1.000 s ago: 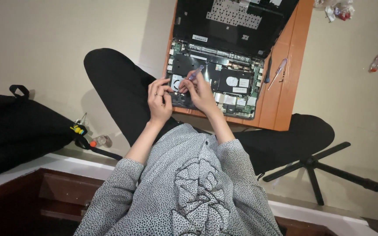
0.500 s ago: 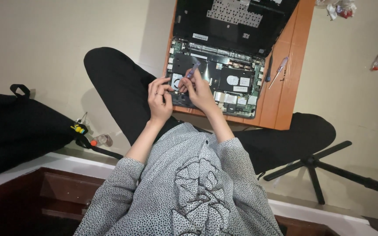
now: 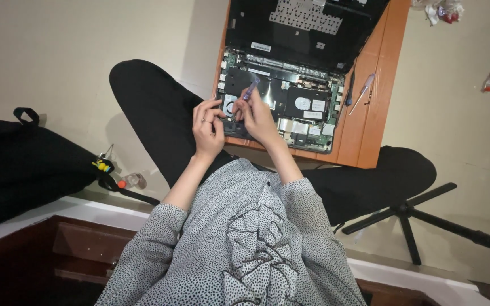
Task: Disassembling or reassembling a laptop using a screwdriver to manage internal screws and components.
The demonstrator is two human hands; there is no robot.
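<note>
An opened laptop base [image 3: 290, 107] with its circuit board exposed lies on a small orange wooden table [image 3: 372, 130] in front of me. Behind it rests the black removed cover [image 3: 307, 28] with its keyboard underside showing. My right hand [image 3: 254, 116] grips a purple-handled screwdriver [image 3: 249, 90], its tip down near the round fan at the board's left end. My left hand [image 3: 207, 126] rests against the laptop's near left corner, fingers curled at the edge, holding no tool.
A second screwdriver [image 3: 362, 92] lies on the table right of the laptop. A black bag [image 3: 24, 164] sits on the floor at left with a small bottle [image 3: 131, 181] beside it. A black tripod [image 3: 426, 226] stands at right. Litter lies far right.
Both hands stay at the fan corner with only slight shifts; the screwdriver remains upright in my right hand.
</note>
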